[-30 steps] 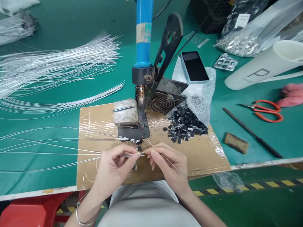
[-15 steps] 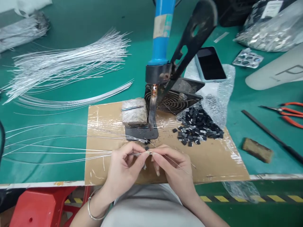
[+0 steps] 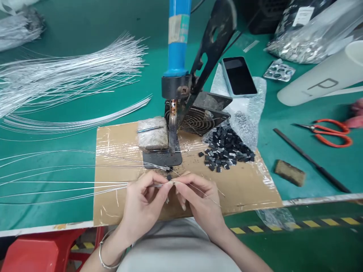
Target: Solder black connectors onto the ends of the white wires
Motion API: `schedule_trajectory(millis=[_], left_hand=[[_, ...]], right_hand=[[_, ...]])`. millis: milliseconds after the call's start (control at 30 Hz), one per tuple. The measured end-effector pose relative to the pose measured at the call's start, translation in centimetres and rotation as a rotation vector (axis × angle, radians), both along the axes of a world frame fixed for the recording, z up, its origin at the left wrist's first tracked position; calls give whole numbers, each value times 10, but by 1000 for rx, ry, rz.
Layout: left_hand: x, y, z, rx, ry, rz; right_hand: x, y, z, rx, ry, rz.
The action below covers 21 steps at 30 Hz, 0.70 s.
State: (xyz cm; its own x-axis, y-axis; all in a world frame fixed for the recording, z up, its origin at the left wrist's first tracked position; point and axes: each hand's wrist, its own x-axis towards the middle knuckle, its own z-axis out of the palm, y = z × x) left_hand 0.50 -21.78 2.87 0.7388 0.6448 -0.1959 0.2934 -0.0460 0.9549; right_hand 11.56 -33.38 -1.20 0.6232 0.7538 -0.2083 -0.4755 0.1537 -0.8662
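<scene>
My left hand (image 3: 144, 204) is closed in a pinch on thin silvery wires (image 3: 110, 183) that trail off to the left. Its fingertips meet those of my right hand (image 3: 202, 198), also pinching at the wire ends; thin strands stick out past the right fingers. Fingers hide the exact spot gripped. A small black piece (image 3: 169, 177) shows just above the left fingertips. Beyond the hands, a blue-handled soldering iron (image 3: 178, 56) is fixed in a black stand (image 3: 212, 45), its tip pointing down over a dark plate (image 3: 176, 158). More wires lie with their ends on this plate.
Cardboard (image 3: 113, 207) covers the front of the green table. A pile of small black pieces (image 3: 224, 147) lies right, near a fan (image 3: 201, 119) and phone (image 3: 239, 75). Orange-handled scissors (image 3: 331, 132), a file (image 3: 309, 158) and a brownish block (image 3: 289, 172) are farther right; a wire bundle (image 3: 85, 71) lies left.
The camera view has swung to the right, so the whole scene sits further left. Both hands stay pinched together on the wires, with hardly any movement over the cardboard.
</scene>
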Motion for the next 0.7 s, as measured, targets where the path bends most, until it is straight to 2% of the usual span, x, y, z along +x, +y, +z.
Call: schedule_trajectory(millis=[333, 500, 600, 700], left_hand=[[-1, 1, 0, 63, 3, -22], [-4, 2, -1, 34, 30, -38], [-5, 2, -3, -3, 30, -23], [-4, 1, -4, 39, 14, 9]], right_hand=[[5, -3, 2, -13, 83, 57], [10, -5, 2, -34, 105, 113], [10, -6, 3, -50, 105, 130], [8, -6, 2, -53, 120, 124]])
